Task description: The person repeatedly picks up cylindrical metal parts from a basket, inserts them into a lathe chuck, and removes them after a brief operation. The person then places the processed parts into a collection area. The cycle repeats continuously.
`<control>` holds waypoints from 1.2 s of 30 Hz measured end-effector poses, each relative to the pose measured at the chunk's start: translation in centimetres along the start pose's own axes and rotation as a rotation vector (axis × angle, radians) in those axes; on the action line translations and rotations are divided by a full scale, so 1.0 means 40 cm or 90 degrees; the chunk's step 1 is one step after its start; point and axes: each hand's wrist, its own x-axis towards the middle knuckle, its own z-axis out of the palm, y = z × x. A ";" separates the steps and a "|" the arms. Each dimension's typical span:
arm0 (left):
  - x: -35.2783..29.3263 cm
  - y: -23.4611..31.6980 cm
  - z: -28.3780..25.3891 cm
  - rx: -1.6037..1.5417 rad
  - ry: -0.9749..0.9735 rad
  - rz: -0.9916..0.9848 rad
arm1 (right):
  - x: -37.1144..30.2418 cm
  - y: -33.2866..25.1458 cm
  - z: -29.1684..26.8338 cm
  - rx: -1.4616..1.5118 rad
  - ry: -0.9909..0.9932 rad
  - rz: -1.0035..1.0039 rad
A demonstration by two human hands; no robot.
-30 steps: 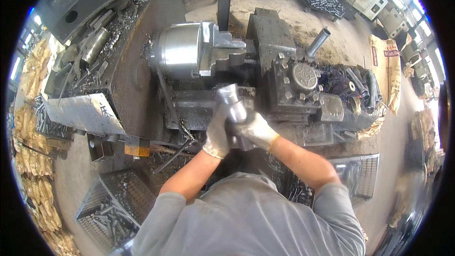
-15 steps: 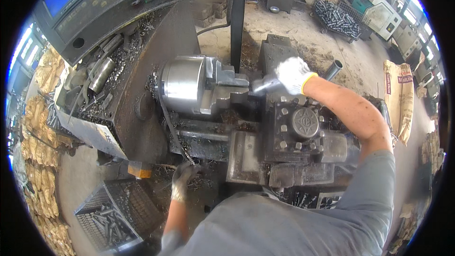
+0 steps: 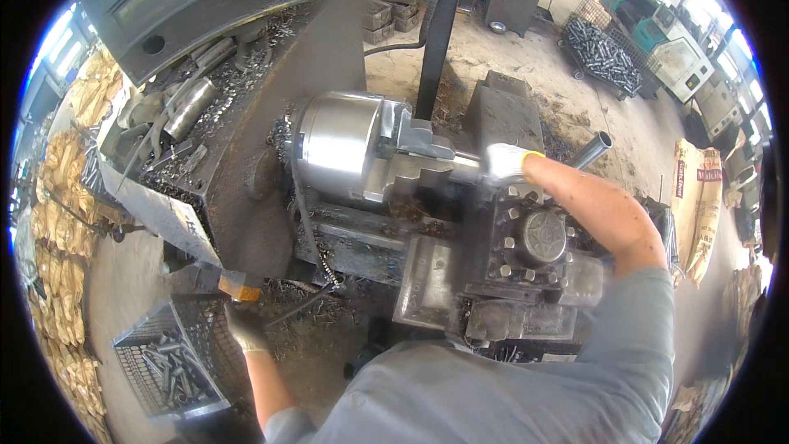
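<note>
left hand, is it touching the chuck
No, the left hand is down by the mesh crate, plainly apart from the shiny chuck.

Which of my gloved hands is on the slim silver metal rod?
Your white-gloved right hand, gripping the rod beside the shiny cylindrical steel chuck; your dingy-gloved left hand is at lower left, near the dark metal mesh basket.

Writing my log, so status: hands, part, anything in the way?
Right hand holding metal bar at chuck. Left hand by dark rod, grip unclear. Bolted block near right hand.
</note>
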 end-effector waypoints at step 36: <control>-0.339 0.123 1.136 0.699 -0.286 1.161 | -0.513 -0.476 0.523 0.668 0.323 -0.267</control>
